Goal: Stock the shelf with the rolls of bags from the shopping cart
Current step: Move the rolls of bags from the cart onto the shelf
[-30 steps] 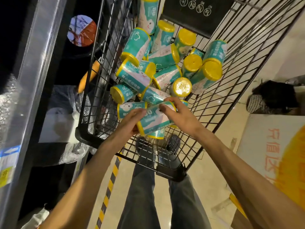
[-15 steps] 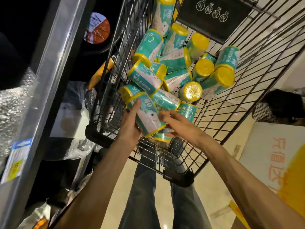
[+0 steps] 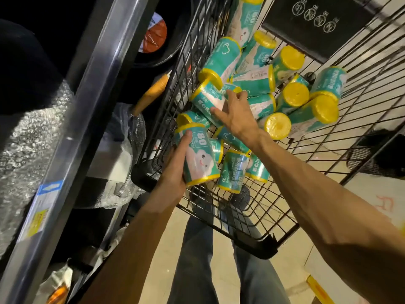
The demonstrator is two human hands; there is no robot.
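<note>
The left hand (image 3: pixel 175 170) has its fingers curled round one roll of bags (image 3: pixel 197 156), teal with yellow ends and a big "80" on the label, the thumb lying along its side. The roll is held near the cart's near left corner, tilted, above a few loose rolls on the wire floor.

The right hand (image 3: pixel 234 113) reaches further in, fingers spread and fairly straight, laid over a second roll (image 3: pixel 206 99) that lies slantwise in the pile; they touch its wrapper but do not close round it.

Around both hands sits the heap of rolls (image 3: pixel 293 93), tumbled together, many showing yellow end caps. All of it lies in the black wire shopping cart (image 3: pixel 263 242). Just left of the cart runs the shelf (image 3: pixel 72 132), its metal edge carrying a price tag (image 3: pixel 41 209).
</note>
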